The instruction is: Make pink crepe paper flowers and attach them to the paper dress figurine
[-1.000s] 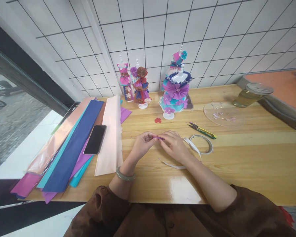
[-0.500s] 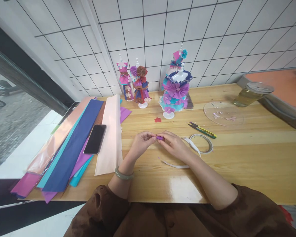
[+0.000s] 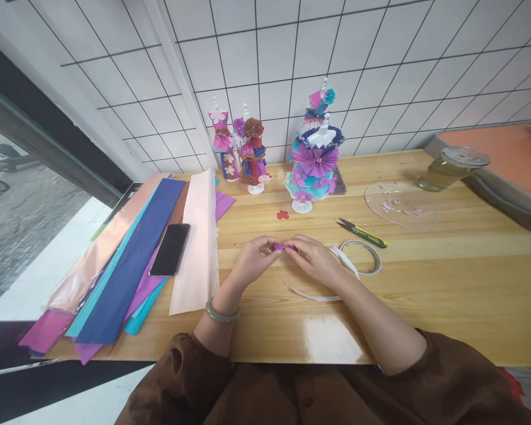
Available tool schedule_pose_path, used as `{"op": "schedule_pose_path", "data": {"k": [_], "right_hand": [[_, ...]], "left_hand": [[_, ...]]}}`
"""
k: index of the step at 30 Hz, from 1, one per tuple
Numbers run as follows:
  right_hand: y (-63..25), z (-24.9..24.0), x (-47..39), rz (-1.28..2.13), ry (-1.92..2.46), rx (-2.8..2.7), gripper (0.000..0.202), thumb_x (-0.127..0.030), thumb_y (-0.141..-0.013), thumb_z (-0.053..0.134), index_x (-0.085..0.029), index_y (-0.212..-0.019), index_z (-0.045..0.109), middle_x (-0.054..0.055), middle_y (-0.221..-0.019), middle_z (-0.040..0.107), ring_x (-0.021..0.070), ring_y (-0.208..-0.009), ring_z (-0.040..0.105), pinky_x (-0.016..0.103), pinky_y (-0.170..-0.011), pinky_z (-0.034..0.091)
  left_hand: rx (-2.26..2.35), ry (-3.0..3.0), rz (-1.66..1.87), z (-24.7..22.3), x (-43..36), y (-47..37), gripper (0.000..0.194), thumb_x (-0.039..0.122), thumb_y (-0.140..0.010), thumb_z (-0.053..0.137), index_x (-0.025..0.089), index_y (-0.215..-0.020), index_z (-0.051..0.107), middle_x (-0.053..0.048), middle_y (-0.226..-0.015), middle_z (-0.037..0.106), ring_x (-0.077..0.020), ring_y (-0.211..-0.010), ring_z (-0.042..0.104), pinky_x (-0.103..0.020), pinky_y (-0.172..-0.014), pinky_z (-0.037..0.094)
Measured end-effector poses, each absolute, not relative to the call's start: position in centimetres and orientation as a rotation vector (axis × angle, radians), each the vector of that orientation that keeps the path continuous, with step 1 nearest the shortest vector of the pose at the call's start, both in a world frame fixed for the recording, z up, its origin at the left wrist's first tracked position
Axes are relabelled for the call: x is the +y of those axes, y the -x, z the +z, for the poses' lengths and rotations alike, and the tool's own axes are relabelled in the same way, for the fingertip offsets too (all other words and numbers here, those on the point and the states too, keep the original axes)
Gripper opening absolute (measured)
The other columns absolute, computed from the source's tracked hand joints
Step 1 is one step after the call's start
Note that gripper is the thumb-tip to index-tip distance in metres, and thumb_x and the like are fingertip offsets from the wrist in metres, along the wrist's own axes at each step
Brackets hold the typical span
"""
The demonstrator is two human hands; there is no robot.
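Observation:
A small folded strip of purple crepe paper [image 3: 284,247] is pinched between my two hands, just above the wooden table [image 3: 407,307]. My left hand [image 3: 256,260] grips its left end with thumb and fingertips. On the other end, the fingers of my right hand [image 3: 312,260] are closed, partly hiding the paper. A white tape strip [image 3: 314,295] lies below my right hand, and a tape roll [image 3: 360,258] rests to its right. Beyond the hands is a red paper flower [image 3: 282,215]. Yellow-green thread snips [image 3: 363,232] lie past the tape roll.
At left are layered crepe paper sheets [image 3: 128,265], a pale pink sheet [image 3: 199,248] and a black phone [image 3: 170,249]. Several small dress stands, such as a purple-and-teal one [image 3: 316,160], line the tiled wall. A clear plate [image 3: 400,203] with beads and a lidded cup [image 3: 451,168] stand at right.
The purple paper has shifted slightly left between my fingers and now shows as a thinner strip. My right fingertips have moved a little closer to my left ones.

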State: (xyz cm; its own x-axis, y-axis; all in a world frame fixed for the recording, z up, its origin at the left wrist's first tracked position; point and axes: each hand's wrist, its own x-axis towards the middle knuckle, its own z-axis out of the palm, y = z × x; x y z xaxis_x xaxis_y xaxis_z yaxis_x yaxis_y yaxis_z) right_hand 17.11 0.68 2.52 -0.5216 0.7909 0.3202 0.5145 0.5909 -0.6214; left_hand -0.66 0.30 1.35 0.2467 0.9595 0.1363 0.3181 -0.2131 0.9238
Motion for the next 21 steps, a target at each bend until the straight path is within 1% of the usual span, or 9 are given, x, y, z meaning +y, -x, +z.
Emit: {"op": "schedule_pose_path", "data": {"k": [3, 7, 12, 17, 21], "right_hand": [[-17.2, 2.5, 0.7, 0.619, 1.043, -2.251, 0.021, -0.019, -0.085, 0.040, -0.019, -0.096, 0.058, 0.005, -0.082, 0.057, 0.0155, -0.077, 0.052, 0.027, -0.069, 0.040], [-17.4, 2.7, 0.7, 0.668, 1.044, -2.253, 0.022, -0.021, -0.086, 0.039, -0.020, -0.096, 0.059, 0.004, -0.081, 0.058, 0.0150, -0.076, 0.053, 0.026, -0.068, 0.041], [-17.3, 2.7, 0.7, 0.710, 1.070, -2.198, 0.025, -0.025, -0.084, 0.046, -0.022, -0.107, 0.054, 0.005, -0.092, 0.060, 0.0161, -0.083, 0.055, 0.027, -0.072, 0.042], [-17.1, 2.5, 0.7, 0.676, 1.059, -2.219, 0.021, -0.024, -0.086, 0.042, -0.021, -0.097, 0.060, 0.004, -0.083, 0.061, 0.0152, -0.077, 0.055, 0.027, -0.068, 0.042], [-17.2, 2.6, 0.7, 0.654, 1.052, -2.243, 0.023, -0.024, -0.087, 0.040, -0.021, -0.099, 0.060, 0.005, -0.084, 0.061, 0.0155, -0.079, 0.056, 0.027, -0.070, 0.042]], "left_hand": [[1.223, -1.778, 0.979, 1.3, 0.3, 0.8, 0.018, 0.027, -0.076, 0.052, 0.017, -0.087, 0.063, -0.003, -0.082, 0.065, -0.0120, -0.074, 0.057, -0.023, -0.068, 0.044], [1.231, -1.850, 0.977, 1.3, 0.4, 1.0, 0.017, 0.024, -0.077, 0.051, 0.018, -0.086, 0.064, -0.002, -0.079, 0.065, -0.0116, -0.073, 0.056, -0.022, -0.067, 0.043], [1.217, -1.885, 0.967, 2.0, 0.2, 1.0, 0.017, 0.023, -0.077, 0.051, 0.017, -0.088, 0.064, -0.002, -0.079, 0.064, -0.0109, -0.071, 0.056, -0.022, -0.066, 0.042], [1.229, -1.896, 0.970, 2.3, 0.1, 0.8, 0.015, 0.023, -0.076, 0.052, 0.017, -0.084, 0.063, -0.002, -0.076, 0.064, -0.0110, -0.070, 0.056, -0.022, -0.065, 0.043], [1.236, -1.918, 0.979, 2.1, 0.1, 0.8, 0.013, 0.022, -0.076, 0.052, 0.017, -0.082, 0.063, -0.001, -0.074, 0.063, -0.0108, -0.068, 0.056, -0.021, -0.064, 0.043]]}}
